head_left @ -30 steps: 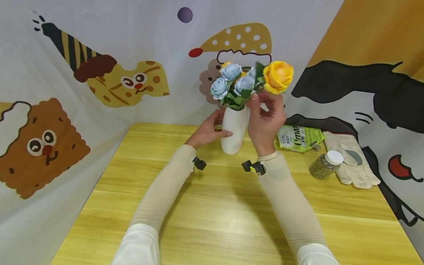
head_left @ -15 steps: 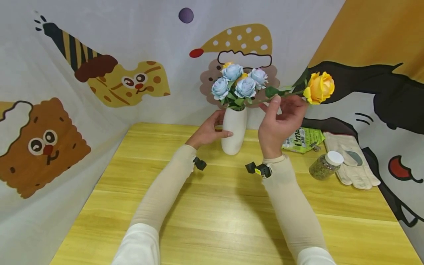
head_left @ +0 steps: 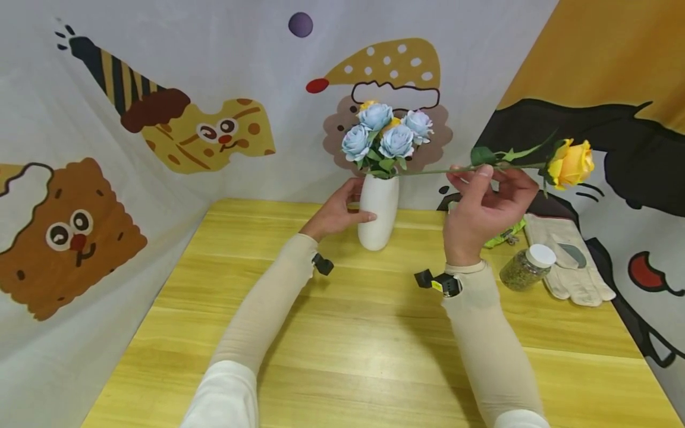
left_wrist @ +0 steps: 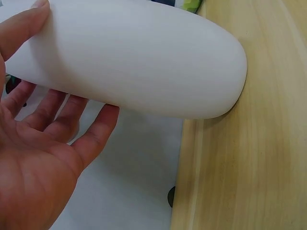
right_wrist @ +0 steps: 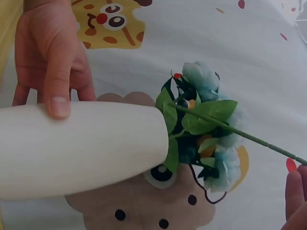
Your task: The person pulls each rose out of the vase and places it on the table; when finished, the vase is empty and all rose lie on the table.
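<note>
A white vase (head_left: 379, 208) stands upright on the table, holding several blue roses (head_left: 397, 141) with bits of yellow blooms among them. My left hand (head_left: 337, 212) holds its side, thumb in front and fingers behind; the left wrist view shows the fingertips touching the vase wall (left_wrist: 144, 57). To the right, my right hand (head_left: 488, 205) pinches the green stem of a yellow rose (head_left: 570, 164). That rose lies nearly level, bloom pointing right, and its stem (right_wrist: 249, 137) reaches back to the vase's mouth. Whether the stem's tip is inside or just beside the mouth, I cannot tell.
On the right of the wooden table (head_left: 342, 345) stand a jar (head_left: 524, 268) with a white lid and, behind it, work gloves (head_left: 572, 261). A green packet (head_left: 505, 233) is partly hidden behind my right hand. A printed cloth (head_left: 267, 53) hangs along the back.
My right hand has moved right, away from the vase, with the yellow rose, whose stem has swung down to nearly level. My left hand and the vase have stayed put.
</note>
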